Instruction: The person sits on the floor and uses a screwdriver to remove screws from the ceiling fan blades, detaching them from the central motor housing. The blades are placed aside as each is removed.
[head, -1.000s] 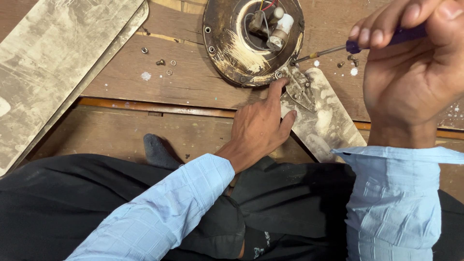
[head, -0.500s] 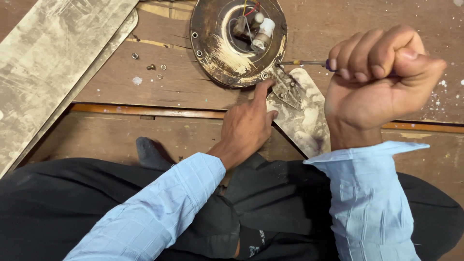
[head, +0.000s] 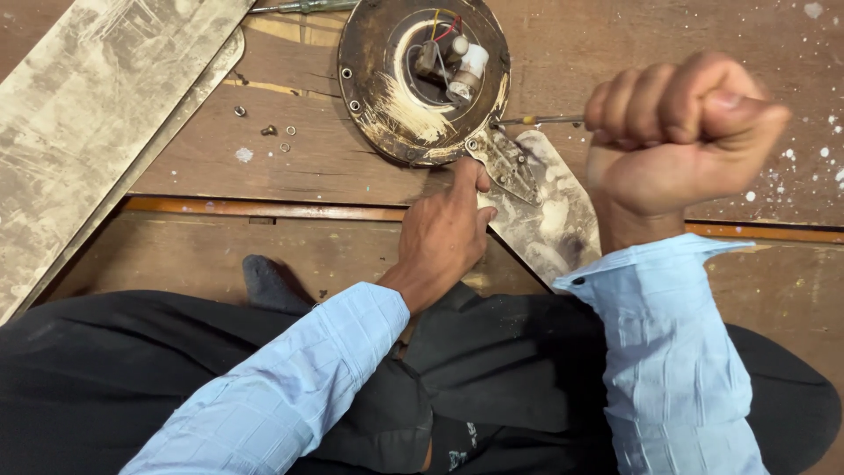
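The right hand [head: 681, 132] is closing into a tight fist around the handle of a screwdriver [head: 538, 120]; only the thin metal shaft is showing, running leftward from the knuckles to the metal bracket [head: 505, 163]. One second ago the purple handle was visible between loosely pinching fingers; it is now hidden entirely inside the fist, and the hand is sitting lower and nearer the bracket.

The left hand [head: 447, 230] is pressing flat with fingers narrow and extended, its fingertips touching the bracket where it is joining the round motor housing [head: 422, 79]. This contact is remaining unchanged across the frames.

The housing is lying directly beyond the left fingertips, open face up, with wires and a white component inside. The dusty fan blade [head: 549, 211] attached to the bracket is lying between the two hands, running toward the person's lap.

Loose screws and washers [head: 268, 130] are lying well to the left of the left hand on the wooden floor [head: 308, 176]. A detached blade [head: 88, 132] is lying farther left. A second screwdriver [head: 303, 7] is lying beyond the housing.
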